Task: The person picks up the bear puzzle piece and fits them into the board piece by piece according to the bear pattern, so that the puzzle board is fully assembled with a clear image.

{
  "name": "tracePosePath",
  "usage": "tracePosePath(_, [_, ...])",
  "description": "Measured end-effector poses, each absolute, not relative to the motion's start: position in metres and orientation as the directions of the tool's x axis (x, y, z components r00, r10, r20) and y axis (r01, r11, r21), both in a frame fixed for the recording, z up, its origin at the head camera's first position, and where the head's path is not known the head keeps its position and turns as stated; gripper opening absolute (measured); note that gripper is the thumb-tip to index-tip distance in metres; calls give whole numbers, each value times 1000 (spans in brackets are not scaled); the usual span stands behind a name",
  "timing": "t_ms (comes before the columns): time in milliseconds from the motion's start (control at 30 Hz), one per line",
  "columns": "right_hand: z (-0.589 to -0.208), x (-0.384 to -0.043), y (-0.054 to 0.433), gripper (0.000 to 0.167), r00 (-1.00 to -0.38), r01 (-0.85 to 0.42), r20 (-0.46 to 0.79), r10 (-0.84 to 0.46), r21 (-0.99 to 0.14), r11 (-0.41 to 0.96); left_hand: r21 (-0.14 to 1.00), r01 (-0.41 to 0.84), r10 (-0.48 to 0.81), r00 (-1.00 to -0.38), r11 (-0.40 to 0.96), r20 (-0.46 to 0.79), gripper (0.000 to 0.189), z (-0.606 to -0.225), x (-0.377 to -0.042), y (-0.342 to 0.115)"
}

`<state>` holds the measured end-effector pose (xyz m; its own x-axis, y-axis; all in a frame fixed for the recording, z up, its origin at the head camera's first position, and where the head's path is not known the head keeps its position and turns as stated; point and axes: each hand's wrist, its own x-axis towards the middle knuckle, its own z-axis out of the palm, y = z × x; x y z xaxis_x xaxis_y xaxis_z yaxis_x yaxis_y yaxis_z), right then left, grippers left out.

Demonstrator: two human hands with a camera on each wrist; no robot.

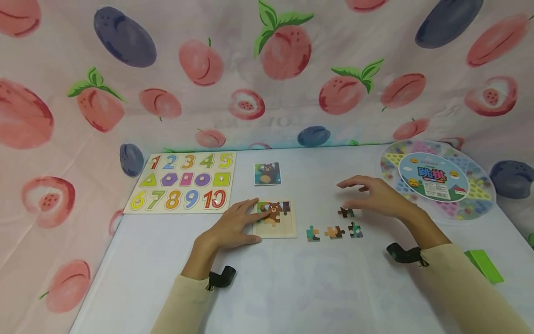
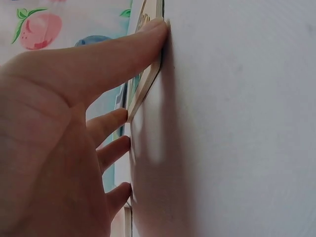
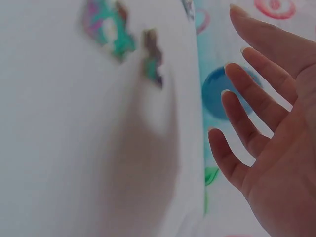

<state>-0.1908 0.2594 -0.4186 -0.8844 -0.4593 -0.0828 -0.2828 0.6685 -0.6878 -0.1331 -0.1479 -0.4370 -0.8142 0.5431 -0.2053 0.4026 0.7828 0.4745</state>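
A square wooden jigsaw tray (image 1: 288,229) with a partly filled bear picture lies in front of me. My left hand (image 1: 233,225) rests along its left side, fingers spread, one fingertip on the bear and the thumb at the near edge. Loose jigsaw pieces lie right of the tray: a green-and-orange one (image 1: 313,234), an orange-and-brown one (image 1: 335,232), a green one (image 1: 356,230) and a dark brown one (image 1: 346,212). My right hand (image 1: 377,197) hangs over the dark brown piece, fingers loosely extended, holding nothing; the right wrist view shows its bare palm (image 3: 281,173).
Behind the tray lies a small bear picture card (image 1: 267,174). A number and shape board (image 1: 179,183) is at the back left. The round Chinese checkers set (image 1: 438,178) lies at the back right, with a green folded paper (image 1: 484,266) near my right sleeve.
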Motion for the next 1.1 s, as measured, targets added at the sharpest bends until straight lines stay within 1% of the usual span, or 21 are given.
tracePosePath(167, [-433,-183,273,53,-888,-256,-114,-445,-681,687,486,405,547,-815,775,-193,68,-438,-133,-150])
tracePosePath(267, [-442,-180,277,51,-891,-253,-120,-437,-670,698,488,408,549,-814,772,-189,66,-439,-133,-150])
tracePosePath(467, [-452,-178,281,43,-889,-293,-79,-451,-660,692,484,410,548,-815,773,-185,65,-441,-134,-150])
tracePosePath(833, [-454,-178,282,32,-863,-352,-28,-504,-683,640,468,390,528,-823,793,-210,67,-441,-135,-149])
tracePosePath(1100, [-454,-179,282,27,-866,-359,-31,-499,-656,664,476,383,528,-820,792,-219,65,-440,-135,-149])
